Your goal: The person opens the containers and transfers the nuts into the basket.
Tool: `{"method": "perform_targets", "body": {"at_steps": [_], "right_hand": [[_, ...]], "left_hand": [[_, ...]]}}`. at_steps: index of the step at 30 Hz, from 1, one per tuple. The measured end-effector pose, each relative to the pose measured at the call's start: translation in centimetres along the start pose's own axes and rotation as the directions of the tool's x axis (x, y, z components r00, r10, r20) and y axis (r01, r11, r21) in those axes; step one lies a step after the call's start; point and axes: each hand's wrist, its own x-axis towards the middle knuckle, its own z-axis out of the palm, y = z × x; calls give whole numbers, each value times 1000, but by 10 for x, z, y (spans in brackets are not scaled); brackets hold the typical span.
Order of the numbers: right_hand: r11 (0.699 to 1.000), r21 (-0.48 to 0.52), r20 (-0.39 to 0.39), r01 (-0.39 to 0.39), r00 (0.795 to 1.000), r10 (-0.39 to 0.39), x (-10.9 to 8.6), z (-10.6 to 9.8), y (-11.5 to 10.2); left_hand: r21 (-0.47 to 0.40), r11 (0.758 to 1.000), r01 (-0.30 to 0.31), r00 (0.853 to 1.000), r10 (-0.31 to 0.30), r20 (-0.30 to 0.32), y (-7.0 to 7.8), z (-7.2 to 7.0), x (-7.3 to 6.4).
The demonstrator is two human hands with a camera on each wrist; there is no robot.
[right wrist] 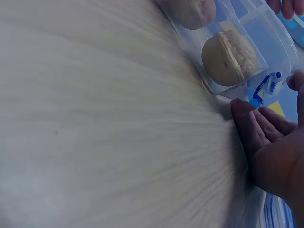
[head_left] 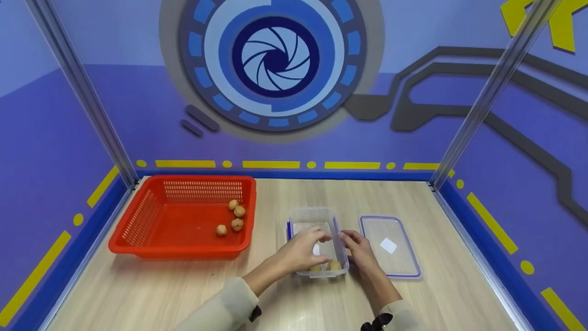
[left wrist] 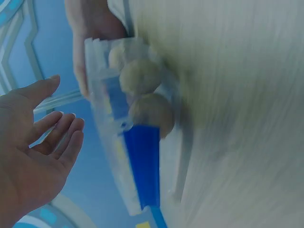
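A clear plastic container (head_left: pixel 317 215) with a blue clip (left wrist: pixel 145 161) stands without its lid at the middle of the table. Several walnuts (left wrist: pixel 151 111) lie at its near end, and the right wrist view shows another walnut (right wrist: pixel 228 57) through the wall. My left hand (head_left: pixel 305 248) is over the container's left side, thumb apart from loosely bent fingers, with nothing between them. Against the right wall rests my right hand (head_left: pixel 363 253), its fingers fairly straight along the outside and its thumb near the rim.
A red plastic basket (head_left: pixel 183 251) stands at the left with several walnuts (head_left: pixel 237 224) near its right side. The clear lid (head_left: pixel 399 264) with a blue-purple edge lies right of the container, a white square (head_left: pixel 388 245) on it. Printed panels enclose the table (head_left: pixel 271 193).
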Motion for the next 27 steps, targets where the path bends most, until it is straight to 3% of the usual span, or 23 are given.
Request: {"method": "perform_targets", "body": {"at_steps": [13, 27], "right_hand": [[999, 22, -14, 32, 999, -32, 0, 3, 2], [999, 19, -3, 25, 1000, -25, 1, 1, 4]], "left_hand": [[29, 1000, 6, 996, -9, 91, -8, 37, 14], [17, 999, -51, 987, 48, 154, -19, 47, 19]]}}
